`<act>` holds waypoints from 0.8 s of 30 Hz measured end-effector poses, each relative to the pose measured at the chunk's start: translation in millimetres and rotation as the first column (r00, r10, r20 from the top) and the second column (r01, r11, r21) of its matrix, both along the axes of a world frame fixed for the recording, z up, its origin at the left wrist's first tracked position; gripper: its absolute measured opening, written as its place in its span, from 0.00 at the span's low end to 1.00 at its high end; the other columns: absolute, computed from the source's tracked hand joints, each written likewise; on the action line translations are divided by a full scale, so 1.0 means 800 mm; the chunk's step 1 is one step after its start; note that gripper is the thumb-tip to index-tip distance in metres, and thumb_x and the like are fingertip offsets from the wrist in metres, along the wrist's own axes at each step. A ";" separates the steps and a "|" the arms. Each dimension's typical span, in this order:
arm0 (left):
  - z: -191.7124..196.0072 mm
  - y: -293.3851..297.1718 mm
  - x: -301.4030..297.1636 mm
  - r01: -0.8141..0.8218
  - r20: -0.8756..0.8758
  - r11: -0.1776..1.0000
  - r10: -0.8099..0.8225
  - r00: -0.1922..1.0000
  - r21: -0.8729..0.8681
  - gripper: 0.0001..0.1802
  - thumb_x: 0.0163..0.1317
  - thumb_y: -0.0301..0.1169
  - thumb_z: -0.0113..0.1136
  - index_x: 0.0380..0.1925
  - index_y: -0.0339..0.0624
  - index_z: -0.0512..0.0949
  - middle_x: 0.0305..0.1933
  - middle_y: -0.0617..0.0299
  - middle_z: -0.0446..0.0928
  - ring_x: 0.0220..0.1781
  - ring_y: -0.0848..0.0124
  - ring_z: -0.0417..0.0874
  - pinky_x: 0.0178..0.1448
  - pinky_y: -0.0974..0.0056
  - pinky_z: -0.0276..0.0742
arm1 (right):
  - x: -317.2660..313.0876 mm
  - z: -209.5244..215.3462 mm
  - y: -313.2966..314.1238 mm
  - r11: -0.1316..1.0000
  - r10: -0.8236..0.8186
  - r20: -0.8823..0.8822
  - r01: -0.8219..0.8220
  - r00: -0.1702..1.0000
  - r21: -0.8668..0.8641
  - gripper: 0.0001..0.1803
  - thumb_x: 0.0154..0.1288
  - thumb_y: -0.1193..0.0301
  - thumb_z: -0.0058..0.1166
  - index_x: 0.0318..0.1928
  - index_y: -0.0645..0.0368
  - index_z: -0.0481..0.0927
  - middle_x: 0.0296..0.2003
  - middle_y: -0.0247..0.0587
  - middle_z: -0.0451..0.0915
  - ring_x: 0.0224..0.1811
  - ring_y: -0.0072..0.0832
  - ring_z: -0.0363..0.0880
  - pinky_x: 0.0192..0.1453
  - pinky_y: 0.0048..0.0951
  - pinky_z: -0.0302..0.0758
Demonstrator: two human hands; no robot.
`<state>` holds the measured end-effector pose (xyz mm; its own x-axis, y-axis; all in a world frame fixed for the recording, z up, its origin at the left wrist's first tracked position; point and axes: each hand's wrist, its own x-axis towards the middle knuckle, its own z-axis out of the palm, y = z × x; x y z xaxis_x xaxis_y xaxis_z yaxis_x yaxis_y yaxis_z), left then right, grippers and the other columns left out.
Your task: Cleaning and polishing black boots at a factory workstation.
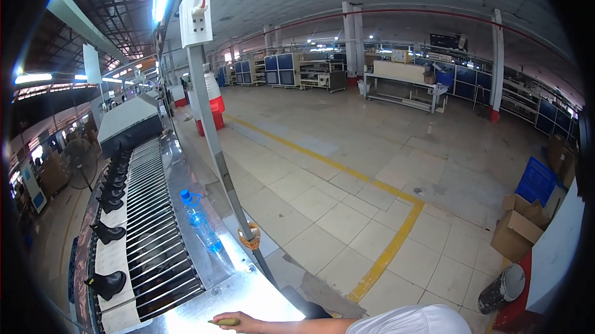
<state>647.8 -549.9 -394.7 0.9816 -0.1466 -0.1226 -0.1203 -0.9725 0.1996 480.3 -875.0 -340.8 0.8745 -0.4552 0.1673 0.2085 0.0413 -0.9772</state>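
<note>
At the bottom edge, my right hand [245, 323] is closed around a small olive-green object [225, 321] with a narrow tip pointing left; its exact kind does not show. The hand is over the bright metal end of the conveyor table [248, 290], and my arm reaches in from the right in a white sleeve. My left hand is out of view. Left of the table, a roller conveyor [160, 244] runs away from me. Black ankle boots [108, 284] stand in a line on the white belt [119, 261] beside the rollers.
A blue-capped clear water bottle [201, 222] lies on the metal side ledge. A slanted grey post [214, 129] with a socket box [196, 22] rises beside the conveyor. To the right are an open cardboard box [517, 227], a blue crate [534, 180] and a dark bucket [502, 289].
</note>
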 end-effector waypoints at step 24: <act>-0.046 0.018 0.031 -0.044 0.041 0.988 0.051 0.998 -0.151 0.26 0.63 0.52 0.58 0.41 0.39 0.89 0.46 0.44 0.87 0.51 0.46 0.88 0.58 0.48 0.81 | -0.011 -0.002 0.008 0.925 -0.294 0.141 0.245 0.945 0.290 0.21 0.70 0.70 0.64 0.61 0.60 0.78 0.52 0.38 0.85 0.52 0.25 0.82 0.56 0.31 0.80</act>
